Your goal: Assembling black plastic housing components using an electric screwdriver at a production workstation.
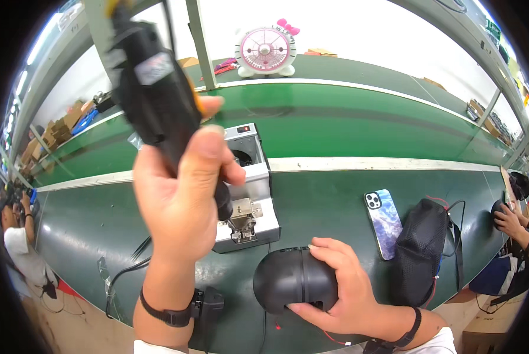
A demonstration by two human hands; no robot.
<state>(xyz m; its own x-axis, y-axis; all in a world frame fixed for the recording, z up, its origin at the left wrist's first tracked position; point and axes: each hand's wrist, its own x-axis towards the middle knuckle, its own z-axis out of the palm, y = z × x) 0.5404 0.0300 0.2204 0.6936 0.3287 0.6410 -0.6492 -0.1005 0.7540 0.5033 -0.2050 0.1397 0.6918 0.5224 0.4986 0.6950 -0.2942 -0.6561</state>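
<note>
My left hand [179,200] is wrapped round a black electric screwdriver [155,97], which slants down to the right. Its lower end lies over the metal front part of a grey screw feeder [267,227]; whether the tip touches cannot be made out. On the near side of the bench, my right hand [347,286] grips a rounded black plastic housing [282,280], with the thumb at its lower edge and the fingers over its right side. A seam band runs across the housing, and a red wire shows below it.
Right of the housing lie a phone in a marbled case [384,221] and a black mesh pouch [421,251] with wires. A pink and white fan [266,50] stands beyond the green belt [347,127]. Other people's hands [512,223] work at far right and left.
</note>
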